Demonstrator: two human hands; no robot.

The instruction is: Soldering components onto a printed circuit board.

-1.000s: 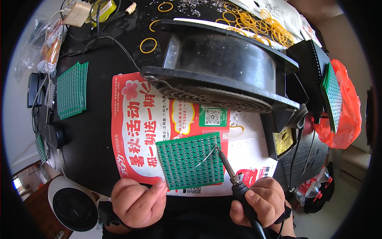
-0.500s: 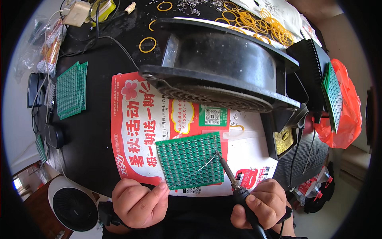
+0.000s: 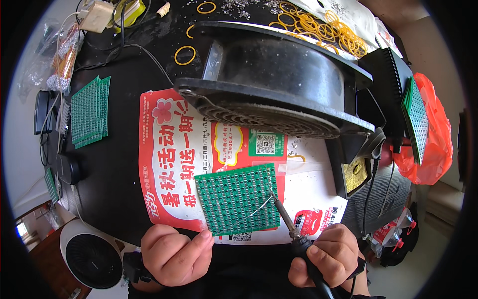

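Note:
A soldering iron (image 3: 301, 242) is gripped in my right hand (image 3: 328, 256), its tip resting at the right part of a green circuit board (image 3: 234, 199) dotted with rows of small components. From the tip a thin silvery wire (image 3: 260, 207), like solder, slants over the board toward my left hand (image 3: 177, 254). The wire's near end is lost against the board. My left hand is closed in a pinch at the board's near left corner; what its fingertips hold is hidden. The board lies on a red and white printed sheet (image 3: 149, 164).
A large black fan (image 3: 279, 74) stands just beyond the board. To its right are a holder with a yellow sponge (image 3: 356, 175), more boards (image 3: 416, 119) and a red plastic bag (image 3: 433, 144). Stacked boards (image 3: 89, 113) lie at left; yellow rubber bands (image 3: 323, 30) lie at the back.
The iron's tip and the wire have shifted very slightly toward me along the board's right side. Both hands keep nearly the same place and grip.

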